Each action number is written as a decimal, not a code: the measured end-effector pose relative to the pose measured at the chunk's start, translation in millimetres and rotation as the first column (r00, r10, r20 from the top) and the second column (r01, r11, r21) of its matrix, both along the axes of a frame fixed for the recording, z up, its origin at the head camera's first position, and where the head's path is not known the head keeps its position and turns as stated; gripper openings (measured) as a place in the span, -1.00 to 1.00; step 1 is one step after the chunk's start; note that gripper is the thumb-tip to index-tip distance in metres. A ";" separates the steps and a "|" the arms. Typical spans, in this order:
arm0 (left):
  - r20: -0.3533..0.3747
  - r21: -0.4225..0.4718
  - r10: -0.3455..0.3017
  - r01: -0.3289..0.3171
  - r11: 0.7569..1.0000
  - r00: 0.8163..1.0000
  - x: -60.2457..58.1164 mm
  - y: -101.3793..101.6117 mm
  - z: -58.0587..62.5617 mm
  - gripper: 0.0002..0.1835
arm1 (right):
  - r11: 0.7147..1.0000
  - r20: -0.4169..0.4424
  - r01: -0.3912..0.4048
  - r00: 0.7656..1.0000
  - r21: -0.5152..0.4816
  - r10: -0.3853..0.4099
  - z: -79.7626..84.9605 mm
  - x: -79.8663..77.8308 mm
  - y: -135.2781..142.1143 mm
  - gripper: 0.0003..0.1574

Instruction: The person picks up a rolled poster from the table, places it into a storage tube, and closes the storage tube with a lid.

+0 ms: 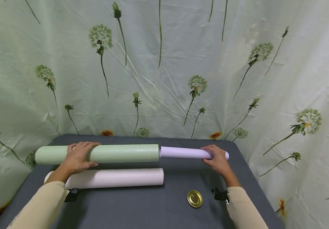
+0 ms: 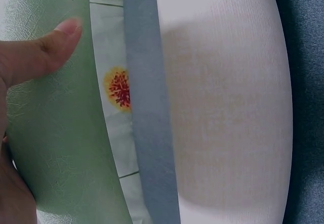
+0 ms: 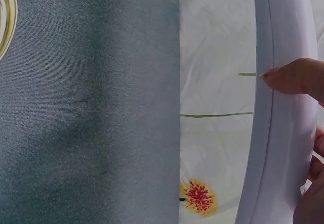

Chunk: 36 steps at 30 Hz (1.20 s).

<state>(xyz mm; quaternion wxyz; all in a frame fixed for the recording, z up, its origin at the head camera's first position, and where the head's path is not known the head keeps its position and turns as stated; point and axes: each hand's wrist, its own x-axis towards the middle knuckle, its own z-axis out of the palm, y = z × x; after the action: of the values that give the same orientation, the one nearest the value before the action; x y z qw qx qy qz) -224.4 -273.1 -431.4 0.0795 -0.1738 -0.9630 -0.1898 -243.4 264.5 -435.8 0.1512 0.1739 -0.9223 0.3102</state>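
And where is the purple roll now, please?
In the head view, the purple roll is right of centre, held by the right hand, its left end close to the green roll's right end.

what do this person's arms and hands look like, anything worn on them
The left hand and right hand wear no gloves. The left sleeve and right sleeve are cream and reach the wrists. A black piece shows by the left one, a dark strap-like piece by the right.
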 end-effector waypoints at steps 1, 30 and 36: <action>-0.006 -0.004 0.000 0.000 1.000 1.000 0.1 0.0 0.6 -0.19 | 1.000 -0.002 -0.002 1.000 -0.001 0.002 -0.6 0.1 -0.8 -0.48; -0.033 -0.013 -0.016 0.016 1.000 0.999 -0.8 9.0 3.3 -0.19 | 1.000 -0.067 0.004 0.998 0.024 -0.003 -10.5 3.6 -21.3 -0.46; -0.033 -0.022 -0.013 0.012 1.000 0.999 -0.5 6.7 4.3 -0.19 | 1.000 -0.078 -0.007 0.997 0.007 0.007 -10.1 2.9 -28.0 -0.48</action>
<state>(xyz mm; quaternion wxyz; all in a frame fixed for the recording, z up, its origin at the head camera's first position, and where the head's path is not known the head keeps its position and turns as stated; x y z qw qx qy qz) -224.9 -266.5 -427.1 0.0926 -0.1840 -0.9625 -0.1767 -240.4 236.4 -446.0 0.1855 0.1897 -0.9161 0.3005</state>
